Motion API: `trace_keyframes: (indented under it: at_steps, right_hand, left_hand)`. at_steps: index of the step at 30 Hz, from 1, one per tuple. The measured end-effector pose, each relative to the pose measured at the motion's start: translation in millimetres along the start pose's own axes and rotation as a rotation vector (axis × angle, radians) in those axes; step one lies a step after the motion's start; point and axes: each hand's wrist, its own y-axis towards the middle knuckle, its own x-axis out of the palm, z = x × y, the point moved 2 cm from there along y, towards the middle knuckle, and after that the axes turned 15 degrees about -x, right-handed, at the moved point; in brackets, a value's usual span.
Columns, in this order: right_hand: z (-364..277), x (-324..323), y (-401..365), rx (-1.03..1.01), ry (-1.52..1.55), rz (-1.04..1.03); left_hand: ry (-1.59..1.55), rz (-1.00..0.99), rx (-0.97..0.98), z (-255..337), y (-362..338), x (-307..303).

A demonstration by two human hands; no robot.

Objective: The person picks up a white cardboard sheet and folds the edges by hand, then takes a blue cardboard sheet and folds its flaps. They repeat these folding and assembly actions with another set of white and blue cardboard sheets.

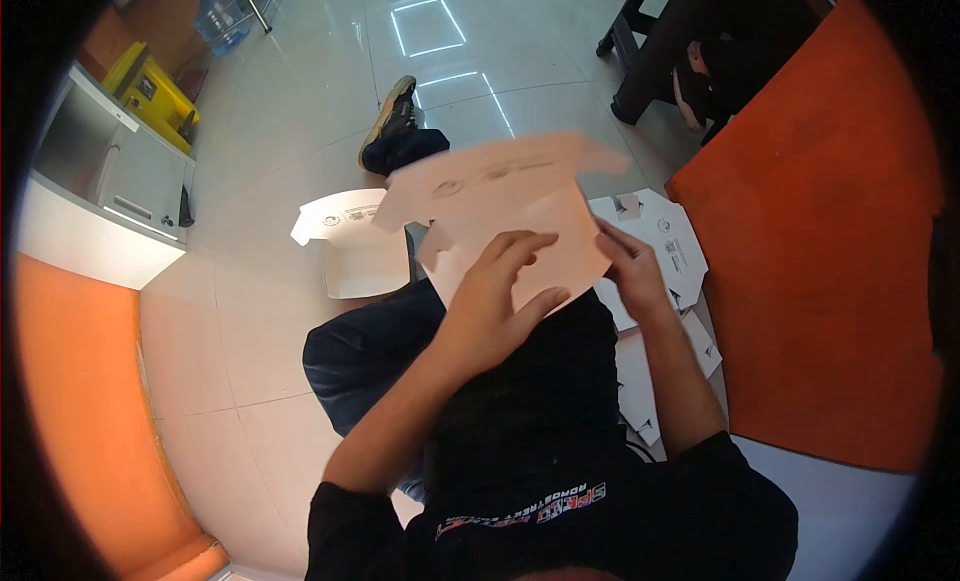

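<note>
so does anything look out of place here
One white carton blank lies alone on the floor by the person's leg, apart from the pile of blanks at the right. The held blank is too blurred to judge.

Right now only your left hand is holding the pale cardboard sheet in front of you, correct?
No, both hands hold it. The head view shows the left hand gripping the cardboard sheet and the right hand with its fingers on the sheet's right edge.
</note>
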Motion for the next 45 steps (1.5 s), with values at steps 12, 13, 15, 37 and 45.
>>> trace_keyframes:
  at_steps: [12, 13, 15, 37, 45]
  right_hand:
    - [17.5, -62.3, 52.6, 0.243, -0.186, 0.023]
    - [2.8, -48.7, 44.0, 0.246, -0.187, 0.023]
    - [-57.3, -20.8, 18.7, -0.564, -0.541, -0.026]
    - [-134.1, 29.4, -31.4, -0.671, -0.874, -0.604]
    - [-125.5, 16.8, -22.9, -0.773, -0.653, -0.675]
  left_hand:
    - [1.055, 0.373, 0.623, -47.0, -14.7, -38.8]
    - [0.970, 0.435, 0.637, -40.3, -11.9, -35.6]
    - [0.889, 0.448, 0.589, -30.4, -9.3, -31.4]
    - [0.535, -0.150, 0.252, 4.5, 17.3, -21.1]
    - [0.744, 0.050, 0.565, -7.4, 20.8, -13.9]
